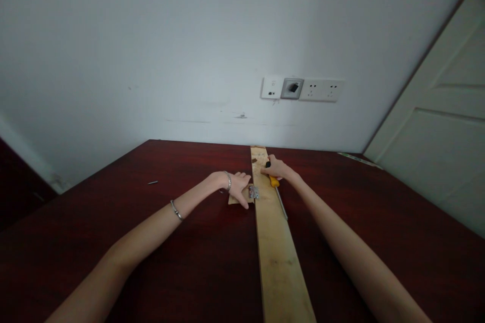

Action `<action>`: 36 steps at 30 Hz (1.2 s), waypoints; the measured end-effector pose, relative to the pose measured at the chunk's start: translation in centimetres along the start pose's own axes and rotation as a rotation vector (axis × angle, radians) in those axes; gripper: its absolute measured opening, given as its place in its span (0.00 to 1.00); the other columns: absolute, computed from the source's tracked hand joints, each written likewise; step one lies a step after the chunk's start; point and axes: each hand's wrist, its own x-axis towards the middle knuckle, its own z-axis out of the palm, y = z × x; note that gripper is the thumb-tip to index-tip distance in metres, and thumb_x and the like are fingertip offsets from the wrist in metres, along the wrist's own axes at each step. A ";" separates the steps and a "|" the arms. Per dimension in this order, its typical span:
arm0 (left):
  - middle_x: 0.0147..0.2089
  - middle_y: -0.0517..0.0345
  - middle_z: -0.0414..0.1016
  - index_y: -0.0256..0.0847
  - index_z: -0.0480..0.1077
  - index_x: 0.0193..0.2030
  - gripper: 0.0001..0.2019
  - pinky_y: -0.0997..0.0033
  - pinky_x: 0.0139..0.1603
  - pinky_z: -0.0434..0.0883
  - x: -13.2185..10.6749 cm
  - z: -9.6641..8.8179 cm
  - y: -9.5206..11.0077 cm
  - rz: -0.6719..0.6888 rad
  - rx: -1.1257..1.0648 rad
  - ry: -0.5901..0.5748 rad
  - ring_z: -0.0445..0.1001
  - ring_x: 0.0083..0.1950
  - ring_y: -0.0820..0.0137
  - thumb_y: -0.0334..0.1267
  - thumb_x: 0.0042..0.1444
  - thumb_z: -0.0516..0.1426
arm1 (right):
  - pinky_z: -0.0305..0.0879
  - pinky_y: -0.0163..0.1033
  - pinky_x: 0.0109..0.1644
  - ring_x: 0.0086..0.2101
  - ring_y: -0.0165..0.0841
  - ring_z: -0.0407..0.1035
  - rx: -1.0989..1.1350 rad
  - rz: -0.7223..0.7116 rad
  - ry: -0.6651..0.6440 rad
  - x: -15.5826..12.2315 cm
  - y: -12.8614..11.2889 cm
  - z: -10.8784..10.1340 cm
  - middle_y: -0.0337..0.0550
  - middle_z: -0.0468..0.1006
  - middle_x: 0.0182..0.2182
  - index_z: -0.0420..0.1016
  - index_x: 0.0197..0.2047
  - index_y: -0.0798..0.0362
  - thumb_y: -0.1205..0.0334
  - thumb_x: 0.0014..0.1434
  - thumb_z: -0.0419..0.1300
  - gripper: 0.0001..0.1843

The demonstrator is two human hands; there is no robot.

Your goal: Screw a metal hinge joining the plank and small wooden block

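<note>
A long pale wooden board runs away from me across the dark red table. A metal hinge sits at its left edge, partly over a small light brown piece beside the board. My left hand lies over that piece with fingers spread, just left of the hinge. In my right hand is a screwdriver with a yellow and black handle. Its metal shaft points back toward me along the board's right side. The fingertips of this hand are over the board; what they touch there is too small to make out.
The dark red table meets a pale wall with sockets. A small thin metal object lies on the left of the table. A flat strip rests at the far right edge, near a white door.
</note>
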 end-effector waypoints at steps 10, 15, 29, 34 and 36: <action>0.57 0.37 0.61 0.31 0.61 0.53 0.39 0.64 0.56 0.61 0.5 0.6 -0.3 0.062 0.049 0.034 0.60 0.58 0.52 0.59 0.41 0.60 | 0.71 0.38 0.21 0.25 0.35 0.74 0.168 0.005 -0.100 -1.2 0.6 -1.6 0.58 0.76 0.42 0.66 0.50 0.60 0.58 0.37 0.68 0.35; 0.54 0.41 0.63 0.34 0.63 0.50 0.35 0.63 0.54 0.63 0.2 0.6 -0.5 0.085 0.034 0.027 0.63 0.54 0.55 0.61 0.43 0.59 | 0.71 0.37 0.20 0.26 0.37 0.74 0.197 -0.046 -0.053 -1.9 0.3 -1.7 0.53 0.77 0.37 0.71 0.44 0.59 0.60 0.37 0.68 0.28; 0.53 0.44 0.64 0.36 0.63 0.54 0.42 0.63 0.51 0.66 0.4 1.0 -1.9 0.088 -0.018 0.058 0.65 0.51 0.56 0.66 0.39 0.58 | 0.72 0.37 0.24 0.26 0.31 0.71 0.510 -0.481 0.404 -6.8 -3.2 -8.1 0.39 0.70 0.33 0.54 0.57 0.48 0.51 0.47 0.64 0.37; 0.54 0.43 0.64 0.36 0.62 0.56 0.42 0.63 0.52 0.65 0.3 1.0 -1.9 0.090 -0.024 0.071 0.65 0.52 0.56 0.65 0.39 0.59 | 0.72 0.38 0.32 0.31 0.31 0.70 0.563 -0.690 0.434 -9.3 -4.9 -9.0 0.42 0.70 0.39 0.53 0.59 0.46 0.53 0.50 0.63 0.36; 0.54 0.44 0.64 0.38 0.62 0.56 0.42 0.63 0.51 0.66 0.5 1.2 -2.0 0.087 -0.025 0.071 0.66 0.51 0.56 0.64 0.38 0.59 | 0.72 0.39 0.36 0.34 0.32 0.70 0.543 -0.750 0.431 -9.8 -5.3 -8.9 0.42 0.70 0.40 0.55 0.58 0.46 0.53 0.50 0.63 0.34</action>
